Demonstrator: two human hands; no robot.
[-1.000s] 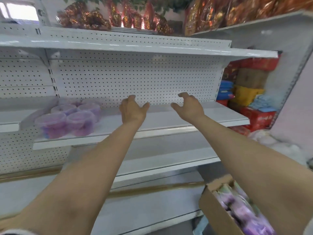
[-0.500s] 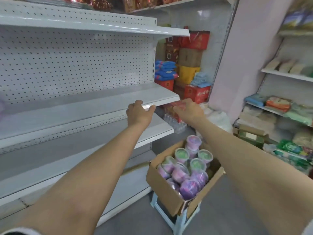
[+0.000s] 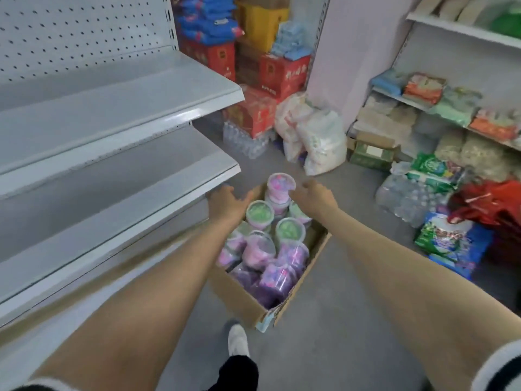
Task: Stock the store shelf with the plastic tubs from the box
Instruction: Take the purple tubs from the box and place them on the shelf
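A cardboard box [image 3: 239, 301] stands on the floor below me, packed with several clear plastic tubs of pink, purple and green contents. The topmost tub [image 3: 280, 184] sticks up at the far end, and a green-topped tub [image 3: 260, 213] sits just in front of it. My left hand [image 3: 227, 203] hovers over the box's left side, fingers spread and holding nothing. My right hand [image 3: 314, 194] hovers at the right of the topmost tub, also spread and holding nothing. The white store shelf [image 3: 118, 108] runs along the left with bare boards in view.
Red cartons [image 3: 283, 73] and bottled water packs are stacked at the aisle's far end, with white sacks [image 3: 313, 136] beside them. A stocked shelf [image 3: 439, 108] and bags on the floor fill the right. My foot [image 3: 238, 341] stands near the box on grey floor.
My view swung right and down from the shelf to the box. Both hands came down from shelf height and now hover over the tubs.
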